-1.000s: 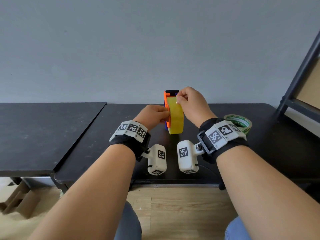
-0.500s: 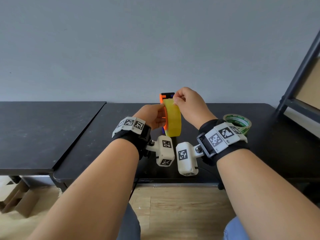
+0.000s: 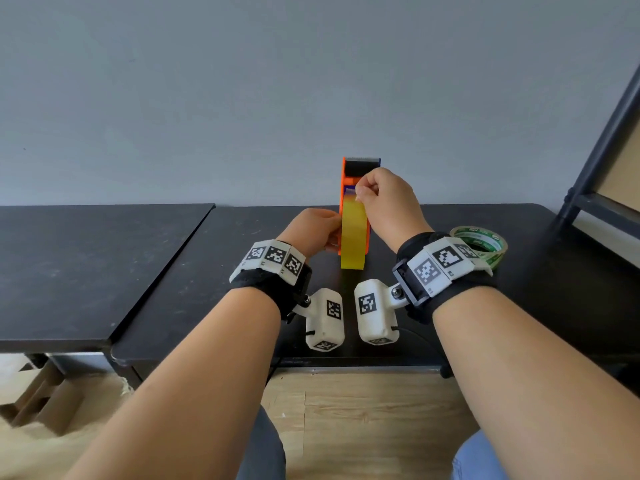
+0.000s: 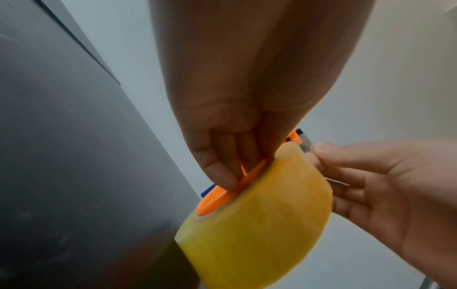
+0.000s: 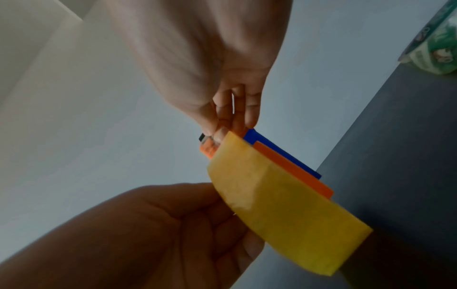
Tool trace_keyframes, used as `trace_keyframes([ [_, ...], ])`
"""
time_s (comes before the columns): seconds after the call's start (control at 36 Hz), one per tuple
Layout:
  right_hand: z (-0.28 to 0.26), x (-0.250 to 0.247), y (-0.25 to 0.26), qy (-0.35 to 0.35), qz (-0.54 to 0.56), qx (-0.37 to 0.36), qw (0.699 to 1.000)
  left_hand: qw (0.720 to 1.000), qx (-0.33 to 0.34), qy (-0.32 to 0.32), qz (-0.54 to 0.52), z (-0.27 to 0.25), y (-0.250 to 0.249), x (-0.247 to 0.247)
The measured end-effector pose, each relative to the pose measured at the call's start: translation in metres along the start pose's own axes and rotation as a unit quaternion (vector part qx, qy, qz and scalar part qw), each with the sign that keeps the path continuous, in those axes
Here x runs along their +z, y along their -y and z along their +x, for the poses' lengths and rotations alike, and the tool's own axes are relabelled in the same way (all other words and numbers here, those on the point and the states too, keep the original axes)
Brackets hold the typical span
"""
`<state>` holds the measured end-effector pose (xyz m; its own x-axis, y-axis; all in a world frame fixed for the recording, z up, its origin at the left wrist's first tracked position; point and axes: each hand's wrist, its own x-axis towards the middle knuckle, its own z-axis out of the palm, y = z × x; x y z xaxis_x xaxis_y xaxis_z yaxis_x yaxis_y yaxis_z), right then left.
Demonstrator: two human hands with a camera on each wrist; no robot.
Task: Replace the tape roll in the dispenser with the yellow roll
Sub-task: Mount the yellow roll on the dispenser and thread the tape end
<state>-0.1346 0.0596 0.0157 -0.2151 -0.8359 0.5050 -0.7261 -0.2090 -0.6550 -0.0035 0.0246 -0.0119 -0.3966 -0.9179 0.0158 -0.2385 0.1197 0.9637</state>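
- Pinching the loose end of tape at the top of the yellow roll (image 3: pixel 353 237), the right hand (image 3: pixel 384 202) has thumb and forefinger closed together on it; its other fingers (image 5: pixel 251 109) are curled in beside them.
- The pinch sits just below the black top end of the dispenser (image 3: pixel 360 166), close against its orange frame.
- The left hand (image 3: pixel 311 230) grips the dispenser from its left side: its fingers (image 4: pixel 217 170) lie curled along the orange side plate, touching the edge of the yellow roll.
- The yellow roll sits mounted in the dispenser, standing on edge, with the orange plate on its left and a blue part showing behind it in the right wrist view.
- Whether the roll's lower edge touches the black table (image 3: pixel 173 271) or hangs just above it cannot be told.
- A green-printed tape roll (image 3: pixel 485 244) lies flat on the table, to the right of the right wrist and apart from the dispenser.
- Both wrists wear bands with white marker blocks.
- A second dark table (image 3: pixel 86 271) stands to the left, edge to edge with the first.
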Motion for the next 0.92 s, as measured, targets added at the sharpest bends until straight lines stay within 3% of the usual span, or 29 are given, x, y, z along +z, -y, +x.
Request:
trace_keyframes([
  [0.22, 0.000, 0.001, -0.001, -0.051, -0.003, -0.006, 0.999, 0.994, -0.047, 0.007, -0.097, -0.002, 0.000, 0.003],
  [0.36, -0.002, 0.000, 0.001, -0.059, 0.011, -0.014, 0.998, 0.998, -0.017, 0.051, -0.016, -0.003, 0.004, 0.003],
  [0.67, -0.007, -0.018, 0.005, 0.037, 0.022, -0.007, 0.999, 0.999, -0.006, 0.050, -0.018, -0.004, 0.002, 0.004],
  [0.92, -0.002, -0.020, 0.002, 0.022, -0.048, -0.035, 0.998, 0.998, -0.004, 0.065, -0.007, -0.007, -0.001, 0.004],
])
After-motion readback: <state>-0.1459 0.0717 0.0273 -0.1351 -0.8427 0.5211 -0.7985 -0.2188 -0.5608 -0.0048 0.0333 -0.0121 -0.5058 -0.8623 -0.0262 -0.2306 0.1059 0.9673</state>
